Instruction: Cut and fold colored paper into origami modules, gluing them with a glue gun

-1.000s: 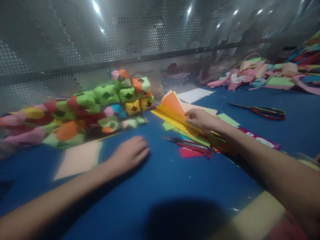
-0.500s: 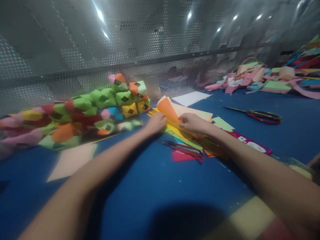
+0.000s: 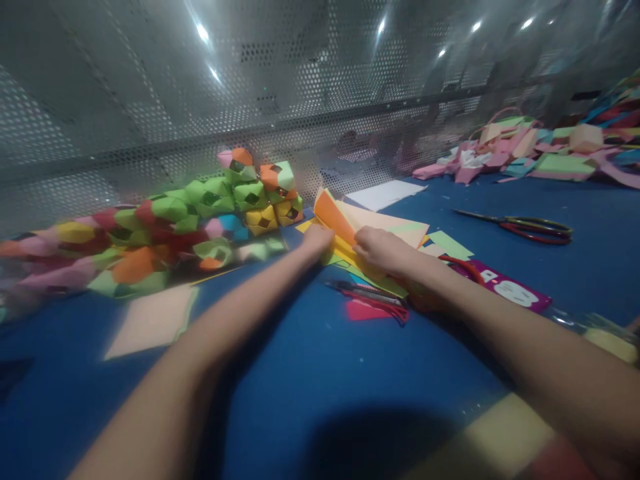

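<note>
Both hands are at a pile of coloured paper in the middle of the table. My left hand (image 3: 319, 241) is closed at the left edge of the orange and yellow sheets. Curled fingers of my right hand (image 3: 384, 249) grip the right side of the same sheets. An orange sheet (image 3: 333, 215) stands up, bent, between the hands. Peach paper (image 3: 395, 227) lies behind it, and yellow paper (image 3: 303, 227) shows below. Just in front of the pile are dark-bladed scissors (image 3: 373, 293) with red handles, over a pink-red paper piece (image 3: 365, 310).
Woven paper blocks (image 3: 205, 197) are stacked at the left, before a perforated metal panel (image 3: 320, 87). Pale sheets (image 3: 150, 320) lie near my left forearm. To the right are long scissors (image 3: 520, 225), a purple packet (image 3: 517, 287) and a heap of pastel paper shapes (image 3: 530, 150).
The orange sheet stands more folded up between my hands. My right hand has shifted slightly and its fingers look more curled. The view has moved a little.
</note>
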Demonstrator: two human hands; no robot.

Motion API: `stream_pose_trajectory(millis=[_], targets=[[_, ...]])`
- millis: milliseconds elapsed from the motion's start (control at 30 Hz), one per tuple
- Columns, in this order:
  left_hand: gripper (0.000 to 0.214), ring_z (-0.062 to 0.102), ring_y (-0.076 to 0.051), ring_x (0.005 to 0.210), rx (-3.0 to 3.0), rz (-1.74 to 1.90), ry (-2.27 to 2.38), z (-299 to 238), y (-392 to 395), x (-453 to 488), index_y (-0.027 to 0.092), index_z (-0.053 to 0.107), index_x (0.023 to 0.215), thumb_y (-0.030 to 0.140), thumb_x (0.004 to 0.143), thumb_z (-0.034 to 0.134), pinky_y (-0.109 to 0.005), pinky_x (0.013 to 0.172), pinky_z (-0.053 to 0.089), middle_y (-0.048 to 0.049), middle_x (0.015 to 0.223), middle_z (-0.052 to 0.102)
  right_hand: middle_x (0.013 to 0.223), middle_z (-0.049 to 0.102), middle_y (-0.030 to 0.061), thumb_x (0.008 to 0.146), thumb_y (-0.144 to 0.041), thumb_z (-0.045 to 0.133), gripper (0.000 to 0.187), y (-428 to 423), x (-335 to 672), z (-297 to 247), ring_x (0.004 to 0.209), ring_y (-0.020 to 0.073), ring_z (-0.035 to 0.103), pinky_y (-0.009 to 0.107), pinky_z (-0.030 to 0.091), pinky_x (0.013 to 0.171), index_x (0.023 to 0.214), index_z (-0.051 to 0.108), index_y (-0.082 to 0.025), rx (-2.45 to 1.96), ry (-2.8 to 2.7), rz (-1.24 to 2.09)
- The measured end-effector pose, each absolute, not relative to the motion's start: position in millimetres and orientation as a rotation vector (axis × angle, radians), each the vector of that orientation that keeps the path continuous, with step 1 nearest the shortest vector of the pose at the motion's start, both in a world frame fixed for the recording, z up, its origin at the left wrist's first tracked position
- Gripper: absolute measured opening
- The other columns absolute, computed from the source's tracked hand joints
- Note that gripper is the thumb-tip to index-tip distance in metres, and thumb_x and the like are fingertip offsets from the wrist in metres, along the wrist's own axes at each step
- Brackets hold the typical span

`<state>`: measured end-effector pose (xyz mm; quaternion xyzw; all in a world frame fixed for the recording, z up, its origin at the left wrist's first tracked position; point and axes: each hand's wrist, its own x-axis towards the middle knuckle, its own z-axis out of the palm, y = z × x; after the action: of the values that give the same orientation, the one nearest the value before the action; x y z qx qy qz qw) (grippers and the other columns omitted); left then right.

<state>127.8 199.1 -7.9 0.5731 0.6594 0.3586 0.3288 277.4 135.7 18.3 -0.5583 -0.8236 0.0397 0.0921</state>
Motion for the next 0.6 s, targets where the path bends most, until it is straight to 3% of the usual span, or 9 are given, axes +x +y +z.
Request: stream_pose_trajectory(millis=[133,300,400,467,600], targets=[[0.035,0.060,-0.022,0.101,1.423,0.931,1.622,-10.1,194.3,132.3,0.015,0.054,0.120,0.033,0.090,0.056,-0.043,0.085,0.052,-0.0099,0.119,0.057,0.099,0.065,0.0182,0.084,-0.008,0.044,0.026,125.8,270.4,12.5,0.081,0.0213,0.062,0.028,0.038,0.063,0.104,0.060,-0.007,-1.597,-2.545,0.023],[0.034,0.060,-0.021,0.100,1.390,1.068,1.528,-13.6,187.6,136.6,0.015,0.055,0.119,0.033,0.090,0.056,-0.042,0.084,0.053,-0.0095,0.118,0.058,0.098,0.065,0.0179,0.083,-0.005,0.042,0.028,131.2,272.6,4.6,0.079,0.0214,0.063,0.029,0.039,0.064,0.103,0.061,-0.006,-1.550,-2.598,-0.038],[0.019,0.062,-0.017,0.079,1.399,1.215,1.493,-12.6,177.8,136.1,0.010,0.063,0.090,0.027,0.085,0.058,-0.031,0.071,0.053,-0.0045,0.087,0.064,0.097,0.065,0.0187,0.081,-0.006,0.047,0.025,137.2,276.6,3.4,0.078,0.0215,0.063,0.029,0.038,0.062,0.101,0.062,-0.005,-1.541,-2.613,-0.053],[0.015,0.058,-0.013,0.063,1.410,1.307,1.467,-10.2,166.2,133.4,0.012,0.059,0.068,0.022,0.078,0.057,-0.024,0.060,0.048,0.0009,0.064,0.058,0.098,0.065,0.0188,0.080,-0.007,0.049,0.024,138.8,277.8,4.4,0.078,0.0209,0.062,0.028,0.038,0.063,0.099,0.063,-0.006,-1.523,-2.630,-0.047],[0.018,0.047,-0.010,0.052,1.433,1.441,1.431,-3.6,135.4,120.6,0.016,0.049,0.055,0.023,0.068,0.058,-0.021,0.051,0.040,0.0056,0.051,0.045,0.101,0.065,0.0167,0.073,-0.002,0.052,0.023,135.2,276.2,10.0,0.080,0.0195,0.062,0.026,0.038,0.064,0.092,0.064,-0.009,-1.503,-2.661,0.028]])
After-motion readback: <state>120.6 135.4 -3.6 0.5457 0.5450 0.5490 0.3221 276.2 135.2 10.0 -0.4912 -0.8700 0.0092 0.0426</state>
